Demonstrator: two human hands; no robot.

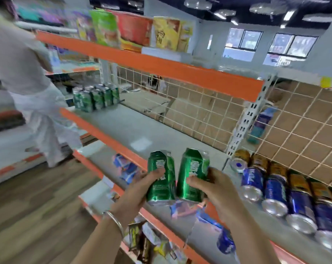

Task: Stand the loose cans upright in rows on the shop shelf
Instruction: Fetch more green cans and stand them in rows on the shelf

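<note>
The left can (161,176) is grasped by curled fingers of the left hand (140,185), the right can (192,176) likewise by the right hand (216,189); both are held nearly upright, side by side, before the front edge of the shelf (134,128).

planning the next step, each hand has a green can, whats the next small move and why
Probably carry both leftward and stand them beside the standing green cans. The left hand grips the left green can and the right hand the right green can, both held off the shelf, away from that group.
</note>
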